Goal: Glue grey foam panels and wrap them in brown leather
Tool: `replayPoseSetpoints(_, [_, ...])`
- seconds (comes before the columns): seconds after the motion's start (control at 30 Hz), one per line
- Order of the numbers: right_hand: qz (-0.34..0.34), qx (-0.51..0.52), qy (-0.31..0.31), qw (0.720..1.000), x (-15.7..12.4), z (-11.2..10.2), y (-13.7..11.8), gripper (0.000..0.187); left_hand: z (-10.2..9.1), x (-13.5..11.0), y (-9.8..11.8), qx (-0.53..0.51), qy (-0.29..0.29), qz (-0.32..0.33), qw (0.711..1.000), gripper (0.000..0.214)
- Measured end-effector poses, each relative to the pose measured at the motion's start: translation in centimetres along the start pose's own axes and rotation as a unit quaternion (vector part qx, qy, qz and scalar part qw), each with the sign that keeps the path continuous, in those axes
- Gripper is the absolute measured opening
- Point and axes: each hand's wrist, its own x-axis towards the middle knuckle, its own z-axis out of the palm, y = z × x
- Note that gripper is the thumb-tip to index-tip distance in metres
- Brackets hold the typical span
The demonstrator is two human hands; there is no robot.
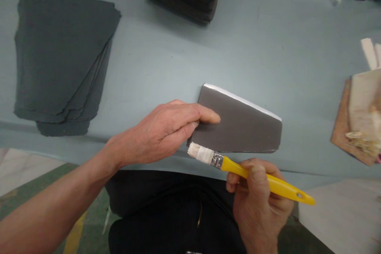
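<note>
Brush point(233, 167) between right fingers point(257, 175); panel point(242, 127) under left fingers point(208, 114).

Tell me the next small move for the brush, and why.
Probably draw the brush rightward along the near edge of the grey piece: the bristles sit by its near-left corner, the left hand rests on it, and the near edge shows far less white than the far edge.

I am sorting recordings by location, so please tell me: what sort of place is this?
Probably a workshop or small factory: the right hand holds a yellow-handled brush near a grey panel, and dark sheets lie stacked on the worktable.
</note>
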Motion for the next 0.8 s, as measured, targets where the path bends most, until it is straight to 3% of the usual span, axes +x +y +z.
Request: replayPoseSetpoints(0.8, [0.003,-0.011,-0.006,1.0,0.5,-1.6,0.4,0.03,0.1,0.1,0.2,0.002,0.013,-0.015,1.0,0.037])
